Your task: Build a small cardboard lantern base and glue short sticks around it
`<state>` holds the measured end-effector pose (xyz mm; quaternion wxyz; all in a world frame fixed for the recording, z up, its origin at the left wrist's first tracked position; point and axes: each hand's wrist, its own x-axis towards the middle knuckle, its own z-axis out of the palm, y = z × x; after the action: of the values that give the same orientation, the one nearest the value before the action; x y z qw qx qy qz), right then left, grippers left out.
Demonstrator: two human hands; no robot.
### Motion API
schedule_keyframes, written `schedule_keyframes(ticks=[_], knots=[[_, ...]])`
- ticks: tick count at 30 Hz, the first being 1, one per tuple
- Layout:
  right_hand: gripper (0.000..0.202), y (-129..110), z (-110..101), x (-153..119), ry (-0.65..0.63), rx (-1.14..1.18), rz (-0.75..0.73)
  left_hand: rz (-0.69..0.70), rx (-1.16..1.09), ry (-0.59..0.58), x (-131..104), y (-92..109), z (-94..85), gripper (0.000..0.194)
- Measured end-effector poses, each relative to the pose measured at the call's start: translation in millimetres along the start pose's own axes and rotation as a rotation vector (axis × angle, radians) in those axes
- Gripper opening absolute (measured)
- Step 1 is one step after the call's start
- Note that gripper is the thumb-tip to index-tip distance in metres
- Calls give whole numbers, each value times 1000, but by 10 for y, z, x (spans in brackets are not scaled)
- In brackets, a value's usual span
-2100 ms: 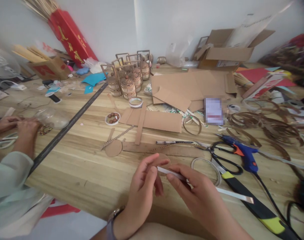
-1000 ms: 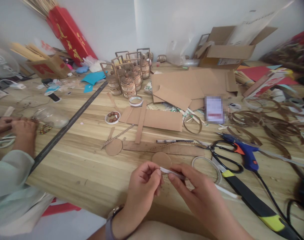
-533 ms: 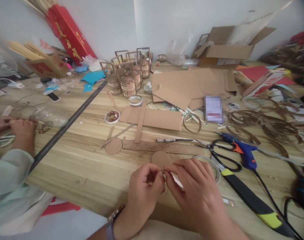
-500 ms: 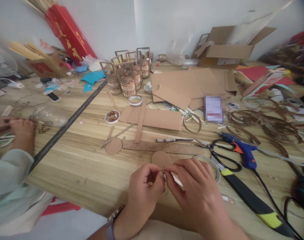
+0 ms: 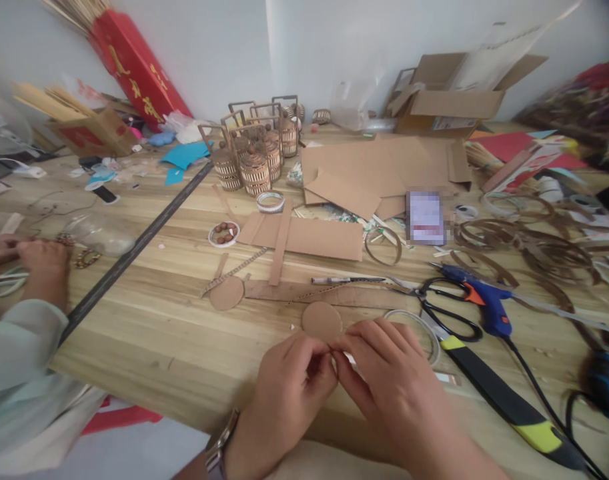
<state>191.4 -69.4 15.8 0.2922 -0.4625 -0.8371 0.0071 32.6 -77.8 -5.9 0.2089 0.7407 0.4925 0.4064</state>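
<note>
"In the head view, where's the white strip point(image 5: 443, 378)?"

"Under the right hand point(image 5: 399, 393), near the round card point(image 5: 322, 321). That grip pinches it, maybe to keep it still."

"And the left hand point(image 5: 291, 387)?"

"Pressed together, touching the right fingers. I can't tell what's inside."

"Why's the glue gun point(image 5: 495, 310) right of the round card?"

"Probably for easy reach."

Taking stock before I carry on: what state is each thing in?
Left hand: fingertips pinched, contents hidden
Right hand: fingers closed on white strip
Carton: flaps open
Front basket: upright, lid on
Glue gun: on its side
Scissors: handle loops apart; blade gap unclear
Utility knife: blade out
Pen: lying flat; cap unclear
Black thread spool: on its side
</note>
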Motion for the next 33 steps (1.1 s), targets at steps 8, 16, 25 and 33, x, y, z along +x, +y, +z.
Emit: schedule_keyframes(ticks=[8, 16, 25, 33], knots=[[17, 56, -9, -11, -24, 236, 78, -4, -28, -21, 19, 14, -7, 16], [16, 37, 7, -22, -33, 331, 174, -62, -51, -42, 10, -21, 10, 15], [19, 107, 97, -50, 47, 438, 399, -349, -408, -19, -22, -74, 8, 11], [24, 366, -9, -283, 180, 1171, 1000, -844, -969, 317, 20, -162, 16, 28]])
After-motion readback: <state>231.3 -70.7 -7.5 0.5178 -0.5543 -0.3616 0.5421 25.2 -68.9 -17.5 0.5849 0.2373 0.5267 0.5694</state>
